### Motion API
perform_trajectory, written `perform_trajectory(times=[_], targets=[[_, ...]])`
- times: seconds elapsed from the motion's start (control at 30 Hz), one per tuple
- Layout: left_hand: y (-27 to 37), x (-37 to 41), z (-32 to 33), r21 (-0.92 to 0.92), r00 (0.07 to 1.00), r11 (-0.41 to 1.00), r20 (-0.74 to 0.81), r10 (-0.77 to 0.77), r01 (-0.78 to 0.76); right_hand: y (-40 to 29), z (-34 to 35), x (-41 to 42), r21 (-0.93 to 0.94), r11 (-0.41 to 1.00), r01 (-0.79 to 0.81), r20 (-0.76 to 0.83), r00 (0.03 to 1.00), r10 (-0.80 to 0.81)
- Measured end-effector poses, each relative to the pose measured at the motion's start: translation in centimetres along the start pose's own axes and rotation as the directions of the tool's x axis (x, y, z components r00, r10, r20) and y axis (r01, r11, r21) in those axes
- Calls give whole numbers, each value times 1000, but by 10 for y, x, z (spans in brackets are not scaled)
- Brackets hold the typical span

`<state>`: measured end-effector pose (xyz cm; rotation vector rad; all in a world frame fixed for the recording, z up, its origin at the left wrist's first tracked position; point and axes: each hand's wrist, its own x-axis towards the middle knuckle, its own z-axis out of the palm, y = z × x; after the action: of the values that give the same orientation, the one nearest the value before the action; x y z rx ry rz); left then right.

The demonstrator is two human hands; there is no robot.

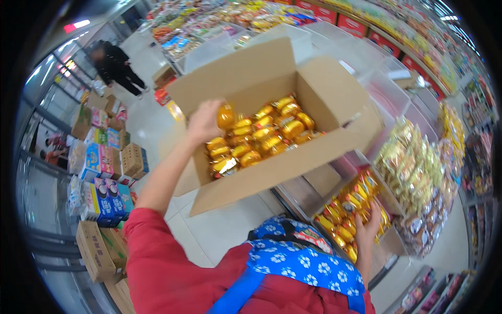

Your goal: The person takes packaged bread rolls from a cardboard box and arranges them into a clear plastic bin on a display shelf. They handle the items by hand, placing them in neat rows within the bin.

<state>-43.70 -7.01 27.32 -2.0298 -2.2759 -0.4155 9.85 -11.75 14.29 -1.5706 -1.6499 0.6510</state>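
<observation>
My left hand (206,121) is over the left side of a cardboard box (251,182) with its flaps spread. It grips a yellow snack in clear wrapping (226,116), raised a little above the others. Many similar wrapped yellow snacks (270,135) lie in rows inside the box. Lower right, my right hand (368,225) rests among wrapped yellow snacks (345,231) in a display bin (393,240). Its thumb and fingers are apart, with packs between and under them; whether it grips one is unclear.
Clear plastic bins (386,92) stand behind and right of the box. Bagged snacks (411,157) are heaped beside the right-hand bin. Stacked cartons (104,161) line the left side of the tiled floor (204,227). A person in dark clothes (117,64) stands at upper left.
</observation>
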Motion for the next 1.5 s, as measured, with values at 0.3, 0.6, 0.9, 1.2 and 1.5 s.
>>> perform_trajectory(times=[0.3,0.6,0.9,1.2,1.5], targets=[[204,-82,-45,292,522,585,-270,809,-756,-126,5,12,751,156,-642,654,692,-306],[243,-126,21,-89,563,562,-277,779,-822,-109,10,-16,606,23,-795,795,606,-14],[264,-108,32,-958,914,-42,257,313,283,-69,-20,-12,850,-52,-524,527,842,114],[291,-114,95,-610,572,-122,630,526,783,-48,-28,-37,847,82,-525,500,840,213],[296,-140,128,-529,483,-123,622,616,839,-16,-39,-68,885,-178,-430,461,760,457]])
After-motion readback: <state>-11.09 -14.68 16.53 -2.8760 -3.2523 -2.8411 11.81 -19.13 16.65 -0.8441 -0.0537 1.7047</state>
